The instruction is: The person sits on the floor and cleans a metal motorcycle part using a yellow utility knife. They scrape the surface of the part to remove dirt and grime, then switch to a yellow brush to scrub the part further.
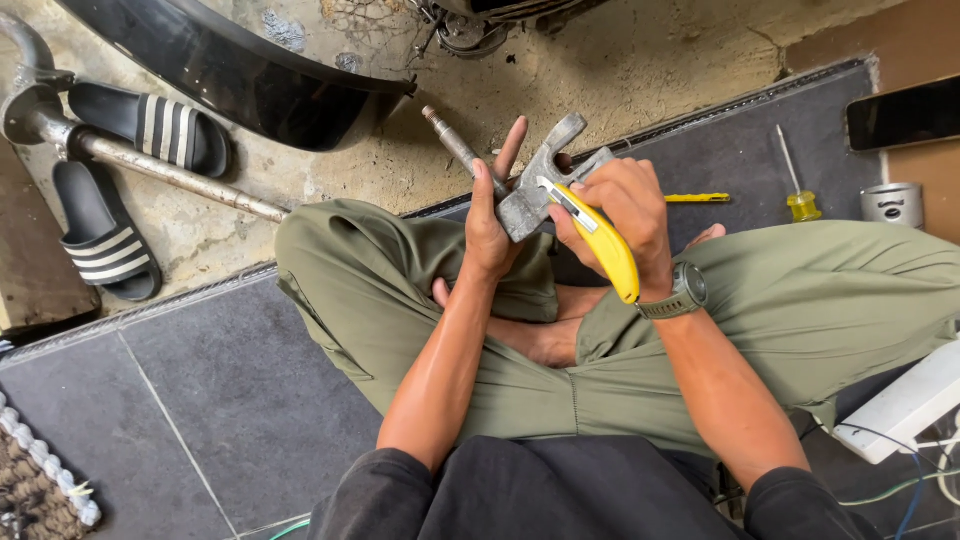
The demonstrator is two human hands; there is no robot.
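Left hand (487, 225) clamps grey metal bracket (540, 190); right hand (618, 215) fists yellow utility knife (600, 240); blade could slip toward left palm.

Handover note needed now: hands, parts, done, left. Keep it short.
Left hand: grip shut on the grey cast-metal bracket with a threaded rod, held above the lap.
Right hand: grip shut on the yellow utility knife, blade end against the bracket's face.
Nearby on the dark tiles: yellow-handled screwdriver, thin yellow tool, small silver can.
Done: cannot tell from the surface.
Left: work at the bracket looks to be in progress; knife not set down.
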